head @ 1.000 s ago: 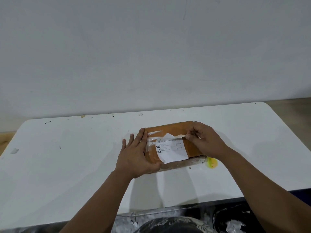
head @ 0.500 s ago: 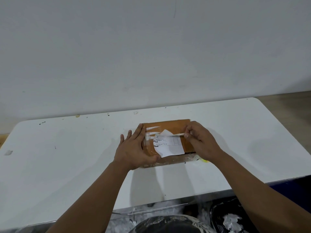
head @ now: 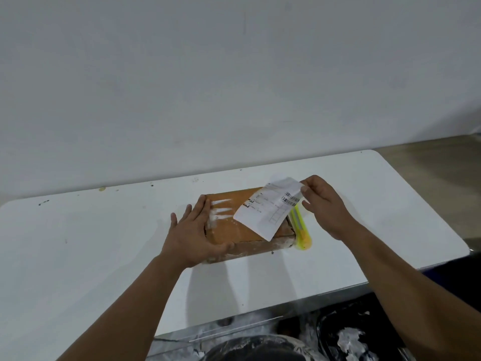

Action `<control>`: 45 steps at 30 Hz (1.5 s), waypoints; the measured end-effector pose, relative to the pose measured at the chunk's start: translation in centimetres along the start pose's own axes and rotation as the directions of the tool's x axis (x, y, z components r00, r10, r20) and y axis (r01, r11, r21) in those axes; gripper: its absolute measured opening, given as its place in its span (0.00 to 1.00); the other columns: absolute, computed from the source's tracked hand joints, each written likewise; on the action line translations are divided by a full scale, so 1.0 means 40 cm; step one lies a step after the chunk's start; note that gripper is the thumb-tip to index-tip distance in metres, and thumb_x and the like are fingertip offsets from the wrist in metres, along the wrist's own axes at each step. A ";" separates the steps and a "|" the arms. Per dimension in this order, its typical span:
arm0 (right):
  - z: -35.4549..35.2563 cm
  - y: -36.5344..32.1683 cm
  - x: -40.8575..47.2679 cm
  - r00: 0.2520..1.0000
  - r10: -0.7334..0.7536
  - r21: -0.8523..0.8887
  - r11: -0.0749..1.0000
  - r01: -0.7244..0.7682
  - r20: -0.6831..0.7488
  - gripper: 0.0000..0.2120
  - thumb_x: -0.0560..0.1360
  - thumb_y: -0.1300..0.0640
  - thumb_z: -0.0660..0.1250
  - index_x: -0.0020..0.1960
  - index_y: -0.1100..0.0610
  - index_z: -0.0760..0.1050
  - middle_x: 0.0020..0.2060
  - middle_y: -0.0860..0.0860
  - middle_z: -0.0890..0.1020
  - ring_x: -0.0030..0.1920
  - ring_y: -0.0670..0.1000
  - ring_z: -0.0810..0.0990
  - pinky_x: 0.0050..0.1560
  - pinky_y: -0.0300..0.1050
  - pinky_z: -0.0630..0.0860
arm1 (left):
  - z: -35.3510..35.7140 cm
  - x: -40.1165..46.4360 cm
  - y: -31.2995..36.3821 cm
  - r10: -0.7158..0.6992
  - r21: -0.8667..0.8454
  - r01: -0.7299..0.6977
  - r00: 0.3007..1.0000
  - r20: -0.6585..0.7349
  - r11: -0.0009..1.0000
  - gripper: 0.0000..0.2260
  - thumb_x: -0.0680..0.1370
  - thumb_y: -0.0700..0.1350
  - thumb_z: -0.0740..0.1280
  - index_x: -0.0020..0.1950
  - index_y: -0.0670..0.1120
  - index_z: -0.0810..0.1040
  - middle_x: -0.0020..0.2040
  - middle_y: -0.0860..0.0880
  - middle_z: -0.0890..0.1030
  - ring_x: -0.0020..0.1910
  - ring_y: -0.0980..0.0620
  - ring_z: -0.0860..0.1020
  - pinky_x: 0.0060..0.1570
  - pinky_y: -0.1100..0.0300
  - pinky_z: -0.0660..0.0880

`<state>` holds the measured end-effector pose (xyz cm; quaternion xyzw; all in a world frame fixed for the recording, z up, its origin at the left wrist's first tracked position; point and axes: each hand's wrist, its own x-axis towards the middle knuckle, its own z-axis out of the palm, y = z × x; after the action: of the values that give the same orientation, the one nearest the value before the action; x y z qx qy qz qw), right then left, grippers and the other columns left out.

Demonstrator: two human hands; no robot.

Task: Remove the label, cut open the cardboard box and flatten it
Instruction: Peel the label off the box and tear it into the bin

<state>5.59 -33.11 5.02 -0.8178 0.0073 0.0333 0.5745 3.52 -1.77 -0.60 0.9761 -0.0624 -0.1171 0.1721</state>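
A flat brown cardboard box lies on the white table, wrapped in clear tape with white residue on its top left. My left hand lies flat on the box's left end and holds it down. My right hand pinches the far right corner of the white label, which bears barcodes and print. The label is lifted off the box and hangs tilted above its right half. A yellow utility knife lies on the table against the box's right side.
A grey wall rises just behind the table. The table's right end is rounded, with brown floor beyond it. Below the near edge are dark containers with white scraps.
My right hand has pulled the label up and to the right, peeling it off the box top. The yellow knife beside the box has come into full view. My left hand still presses the box.
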 end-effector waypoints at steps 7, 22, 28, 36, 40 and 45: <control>-0.048 -0.036 -0.020 0.993 0.059 0.164 0.986 -0.042 -0.100 0.09 0.80 0.55 0.60 0.41 0.56 0.70 0.43 0.52 0.73 0.48 0.49 0.72 0.64 0.65 0.71 | -0.026 0.001 0.019 -0.007 0.037 0.006 1.000 0.021 0.999 0.64 0.53 0.86 0.52 0.81 0.56 0.39 0.82 0.57 0.40 0.81 0.47 0.41 0.76 0.34 0.38; -0.199 0.002 -0.178 0.901 0.168 0.240 0.968 -0.074 -0.400 0.10 0.80 0.61 0.58 0.40 0.58 0.69 0.41 0.56 0.78 0.43 0.52 0.79 0.50 0.53 0.81 | -0.095 0.041 0.337 0.347 -0.071 -0.345 0.938 0.008 0.936 0.42 0.70 0.72 0.55 0.81 0.54 0.58 0.82 0.51 0.54 0.81 0.45 0.47 0.77 0.42 0.41; -0.335 0.057 -0.324 0.854 0.197 0.286 0.956 -0.059 -0.481 0.09 0.79 0.60 0.60 0.40 0.56 0.71 0.41 0.55 0.79 0.46 0.51 0.80 0.51 0.55 0.80 | -0.042 0.017 0.595 0.502 -0.193 -0.488 0.864 0.029 0.851 0.30 0.80 0.62 0.62 0.80 0.53 0.60 0.80 0.56 0.59 0.81 0.52 0.51 0.79 0.51 0.45; -0.475 0.143 -0.538 0.767 0.314 0.369 0.923 -0.108 -0.560 0.10 0.81 0.60 0.60 0.41 0.59 0.71 0.42 0.57 0.83 0.43 0.55 0.81 0.49 0.54 0.81 | 0.087 -0.066 0.838 0.632 -0.279 -0.597 0.774 0.044 0.752 0.16 0.81 0.56 0.63 0.67 0.56 0.79 0.65 0.59 0.79 0.65 0.58 0.75 0.65 0.57 0.72; -0.559 0.208 -0.666 0.726 0.372 0.372 0.912 -0.171 -0.578 0.08 0.81 0.61 0.59 0.44 0.61 0.71 0.41 0.56 0.82 0.43 0.55 0.81 0.50 0.53 0.81 | 0.171 -0.125 0.969 0.656 -0.308 -0.604 0.749 0.098 0.735 0.09 0.81 0.53 0.64 0.51 0.55 0.85 0.48 0.59 0.86 0.49 0.59 0.81 0.54 0.54 0.78; -0.665 0.302 -0.823 0.687 0.472 0.409 0.872 -0.270 -0.553 0.07 0.79 0.58 0.65 0.43 0.58 0.76 0.41 0.55 0.81 0.47 0.54 0.80 0.50 0.53 0.79 | 0.267 -0.177 1.118 0.669 -0.298 -0.615 0.733 0.123 0.730 0.09 0.81 0.51 0.65 0.47 0.54 0.85 0.39 0.56 0.84 0.41 0.56 0.80 0.44 0.55 0.77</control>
<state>-26.62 -63.09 4.71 -0.6651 0.3735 -0.1304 0.6334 -9.62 -45.77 6.79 0.8459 -0.4023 -0.1648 0.3090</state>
